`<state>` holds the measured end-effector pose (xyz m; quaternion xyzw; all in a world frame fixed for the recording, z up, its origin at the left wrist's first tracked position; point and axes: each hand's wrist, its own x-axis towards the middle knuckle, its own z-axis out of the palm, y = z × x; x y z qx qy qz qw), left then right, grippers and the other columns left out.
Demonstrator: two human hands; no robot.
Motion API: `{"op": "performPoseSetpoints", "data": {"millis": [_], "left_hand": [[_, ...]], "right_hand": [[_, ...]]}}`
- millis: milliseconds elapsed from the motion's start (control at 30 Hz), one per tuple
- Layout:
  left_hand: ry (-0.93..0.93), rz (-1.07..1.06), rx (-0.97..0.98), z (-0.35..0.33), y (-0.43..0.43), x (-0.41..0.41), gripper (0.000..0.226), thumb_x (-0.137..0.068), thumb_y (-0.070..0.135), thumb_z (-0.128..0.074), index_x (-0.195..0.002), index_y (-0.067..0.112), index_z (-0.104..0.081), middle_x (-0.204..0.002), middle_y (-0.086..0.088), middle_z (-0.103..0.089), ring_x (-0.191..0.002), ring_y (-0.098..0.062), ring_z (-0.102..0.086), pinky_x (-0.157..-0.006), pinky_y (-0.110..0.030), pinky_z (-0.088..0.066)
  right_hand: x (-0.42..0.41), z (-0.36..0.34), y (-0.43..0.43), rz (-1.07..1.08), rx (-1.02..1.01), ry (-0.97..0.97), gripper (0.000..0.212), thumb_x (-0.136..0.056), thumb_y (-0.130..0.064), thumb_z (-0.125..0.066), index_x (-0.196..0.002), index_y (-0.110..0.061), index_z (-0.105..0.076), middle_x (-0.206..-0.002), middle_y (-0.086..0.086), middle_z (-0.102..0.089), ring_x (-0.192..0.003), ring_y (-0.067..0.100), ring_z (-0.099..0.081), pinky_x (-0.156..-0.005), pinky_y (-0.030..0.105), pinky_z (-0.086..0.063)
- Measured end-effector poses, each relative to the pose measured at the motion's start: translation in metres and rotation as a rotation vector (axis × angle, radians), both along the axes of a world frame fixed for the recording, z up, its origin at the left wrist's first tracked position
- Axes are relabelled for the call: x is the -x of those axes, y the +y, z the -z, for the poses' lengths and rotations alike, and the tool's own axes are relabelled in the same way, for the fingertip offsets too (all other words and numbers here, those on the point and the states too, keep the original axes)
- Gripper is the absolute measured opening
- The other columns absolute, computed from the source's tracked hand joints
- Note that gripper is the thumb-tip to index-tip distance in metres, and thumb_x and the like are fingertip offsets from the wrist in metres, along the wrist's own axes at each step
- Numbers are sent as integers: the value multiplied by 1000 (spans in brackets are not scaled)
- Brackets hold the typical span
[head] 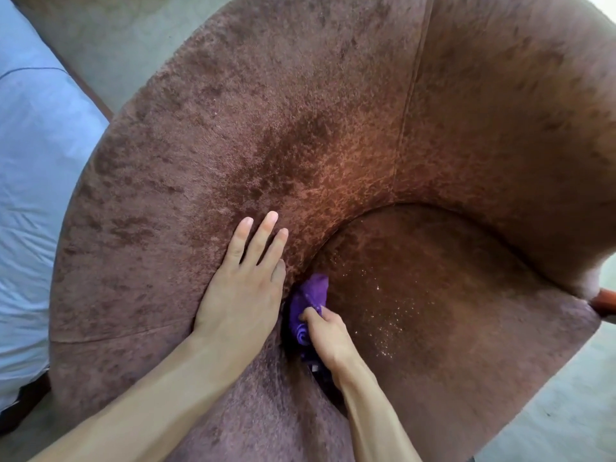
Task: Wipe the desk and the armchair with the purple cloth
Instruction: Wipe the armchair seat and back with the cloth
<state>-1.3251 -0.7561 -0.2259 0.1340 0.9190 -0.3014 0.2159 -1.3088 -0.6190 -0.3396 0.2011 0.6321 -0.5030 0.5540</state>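
Bedroom: brown armchair (300,128) beside blue-sheeted bed (40,161)

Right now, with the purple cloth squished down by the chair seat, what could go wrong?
The cloth is pushed into the dark gap between the seat and the padded arm of the armchair, so it could slip out of the right hand and get stuck down there. The pale specks on the seat might get rubbed deeper into the fuzzy fabric. The left hand presses flat on the padding, so fingers could get pinched in the gap.

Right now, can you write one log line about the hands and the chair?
left hand: flat on armchair | right hand: grip on purple cloth | cloth: in seat crevice | stage: wiping armchair
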Motion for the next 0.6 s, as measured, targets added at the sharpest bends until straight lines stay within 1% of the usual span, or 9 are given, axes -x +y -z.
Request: {"op": "performPoseSetpoints", "data": {"millis": [133,167,233,300,333,400,467,533,600], "left_hand": [[-28,-19,-14,6,11,-1,62,-99,28,-10,-156,9,-28,-159,-30,21,-135,-58,38,-105,-72,28],[-31,-30,-25,8,13,-1,62,-100,27,-10,-156,7,-28,-160,-30,21,-136,-58,38,-106,-71,29],[-30,-37,-37,10,11,1,61,-101,25,-10,-156,4,-25,-158,-31,23,-136,-57,37,-106,-69,29],[-24,-23,-31,12,7,2,62,-99,23,-7,-156,0,-20,-156,-33,26,-136,-58,37,-107,-68,29],[-23,-12,-27,14,7,2,64,-98,22,-4,-156,-1,-15,-155,-34,29,-135,-57,39,-107,-68,30],[-50,-3,-46,23,11,3,64,-97,22,-1,-156,-3,-4,-153,-31,35,-133,-55,44,-106,-64,33],[-116,-14,-61,34,19,6,61,-99,23,-1,-154,-4,4,-154,-27,37,-132,-51,46,-105,-61,36],[-165,-25,-25,47,23,10,59,-103,27,-5,-151,-5,8,-155,-26,35,-135,-51,42,-104,-63,35],[-193,-24,36,57,23,15,59,-106,31,-7,-148,-6,10,-156,-25,32,-138,-52,37,-102,-65,34]], "right_hand": [[-5,-12,12,-94,54,-55,18,-69,-35,-56,-63,-22,-68,-58,4,-66,-47,25,-61,-47,35,-52],[-2,-14,17,-56,6,17,19,-70,-36,-55,-66,-22,-68,-61,4,-67,-51,25,-62,-50,37,-53],[7,-8,28,22,-182,294,24,-78,-42,-48,-82,-26,-66,-78,4,-67,-71,30,-65,-66,39,-52],[28,2,38,8,-410,573,34,-87,-47,-40,-106,-32,-63,-96,4,-55,-85,37,-61,-74,37,-42],[42,10,39,-20,-504,655,37,-90,-47,-41,-117,-32,-61,-104,7,-51,-87,41,-61,-76,39,-43],[71,30,35,-168,-626,700,44,-97,-42,-46,-137,-24,-55,-124,18,-47,-96,45,-63,-83,42,-49],[90,51,26,-464,-641,672,53,-101,-41,-47,-150,-21,-43,-141,25,-40,-109,44,-62,-94,42,-49],[92,60,25,-617,-599,702,54,-101,-42,-46,-152,-26,-41,-142,23,-39,-109,44,-63,-97,42,-49],[88,63,30,-546,-571,764,48,-98,-42,-47,-145,-32,-49,-131,17,-45,-100,44,-65,-89,44,-51]]}}
